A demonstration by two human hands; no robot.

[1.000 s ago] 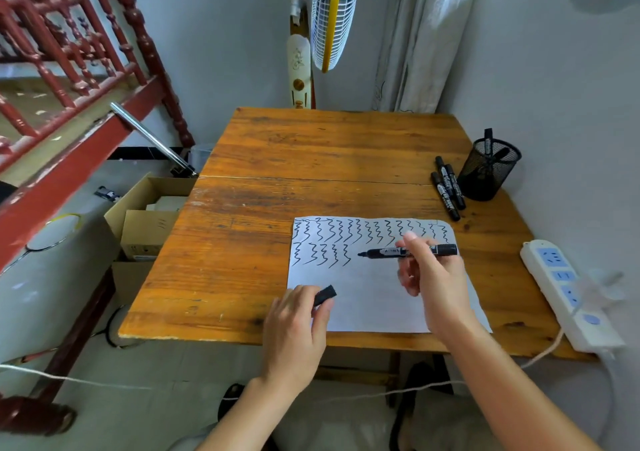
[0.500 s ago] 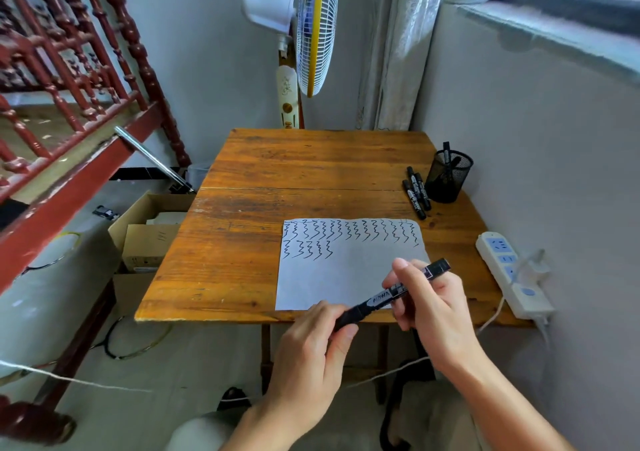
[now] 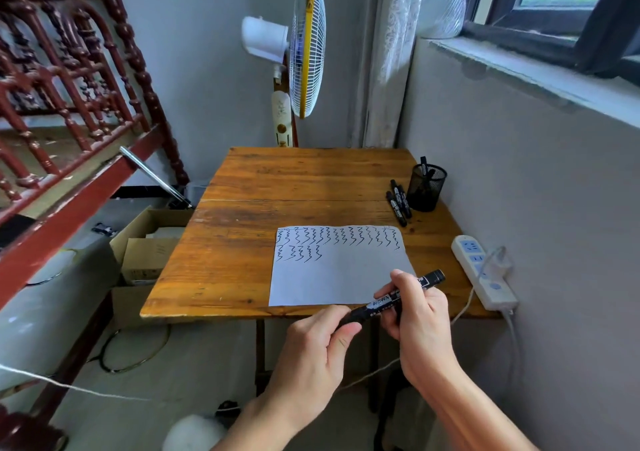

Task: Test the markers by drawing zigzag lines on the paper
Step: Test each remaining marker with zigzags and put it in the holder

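Black marker [image 3: 398, 301]: held tilted in front of the table's near edge, barrel pinched in the right hand [image 3: 420, 326], its lower end closed inside the left hand's [image 3: 318, 346] fingers; upper end juts free past the right thumb. Paper [image 3: 341, 277]: flat on the wooden table [image 3: 242, 242], near edge just short of the table edge, zigzags across its top, lower half blank. Spare markers [image 3: 398, 203]: three, lying beside the mesh pen cup [image 3: 426, 189] at the right rear. Power strip [image 3: 483, 270]: along the right edge. Left half of the table bare.
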